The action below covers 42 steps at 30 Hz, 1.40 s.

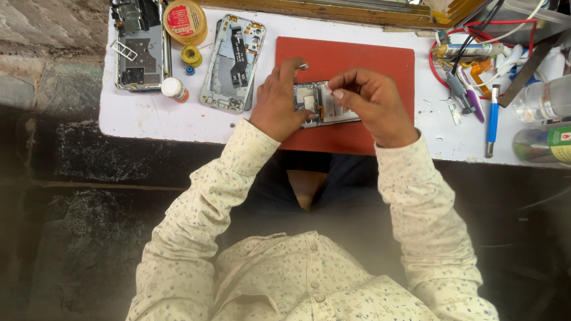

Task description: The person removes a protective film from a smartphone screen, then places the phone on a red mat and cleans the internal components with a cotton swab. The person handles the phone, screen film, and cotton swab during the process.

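An opened phone (324,104) is held on the red mat (369,62) — steadied at its left end by the left hand (278,102), its grip clenched on the frame. Over the phone's middle the right hand (372,104) is pinched, though what it grasps cannot be told. Beyond the mat's left edge two more opened phones (232,62) are laid on the table (148,113) — a round red tin (185,21) between them.

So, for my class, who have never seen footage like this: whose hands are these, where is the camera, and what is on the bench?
The single picture comes from a camera worn on the person's head, looking down, so both hands are the wearer's own. The left hand steadies an opened phone lying on a red mat; the right hand pinches at something on it, too small to tell. To the left on the white table lie two more opened phone frames, a round tin and a small bottle. To the right are a blue-handled tool, wires and clear bottles.
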Tool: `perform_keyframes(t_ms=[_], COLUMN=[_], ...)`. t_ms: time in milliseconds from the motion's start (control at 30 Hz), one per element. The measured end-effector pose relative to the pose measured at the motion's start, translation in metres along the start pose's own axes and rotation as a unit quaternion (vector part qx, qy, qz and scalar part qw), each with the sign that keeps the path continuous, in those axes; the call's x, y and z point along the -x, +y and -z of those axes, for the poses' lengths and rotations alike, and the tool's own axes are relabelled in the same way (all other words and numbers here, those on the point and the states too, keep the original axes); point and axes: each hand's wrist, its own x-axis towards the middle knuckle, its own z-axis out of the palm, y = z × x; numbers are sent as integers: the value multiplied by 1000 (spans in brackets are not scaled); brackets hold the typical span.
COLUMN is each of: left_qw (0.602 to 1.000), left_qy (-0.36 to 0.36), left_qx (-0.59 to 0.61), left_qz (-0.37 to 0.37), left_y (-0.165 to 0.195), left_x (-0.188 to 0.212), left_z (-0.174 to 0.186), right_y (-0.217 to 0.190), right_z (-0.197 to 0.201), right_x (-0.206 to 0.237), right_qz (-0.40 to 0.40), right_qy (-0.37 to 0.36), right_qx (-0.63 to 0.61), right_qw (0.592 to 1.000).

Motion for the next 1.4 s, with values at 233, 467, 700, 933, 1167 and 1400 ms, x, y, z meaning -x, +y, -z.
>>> perform_keyframes(t_ms=[233, 467, 700, 933, 1167, 1400], left_qw=[975, 911, 859, 873, 888, 893], left_qy=[64, 103, 83, 74, 65, 63], left_qx=[204, 394, 505, 482, 455, 445], left_qz=[-67, -67, -6, -8, -17, -15], left_y=[-2, -5, -4, -1, -2, -3], left_x=[23, 32, 36, 43, 43, 42], left_z=[-12, -33, -37, -39, -35, -36], right_y=[22, 56, 77, 93, 104, 107], right_z=[-29, -78, -85, -100, -104, -103], right_x=[40, 73, 69, 73, 73, 71], right_qz=[-24, 19, 38, 49, 52, 40], right_qy=[20, -7, 5, 29, 32, 38], right_qx=[-302, -405, -415, -394, -406, -411], right_qw=[953, 914, 909, 917, 912, 910])
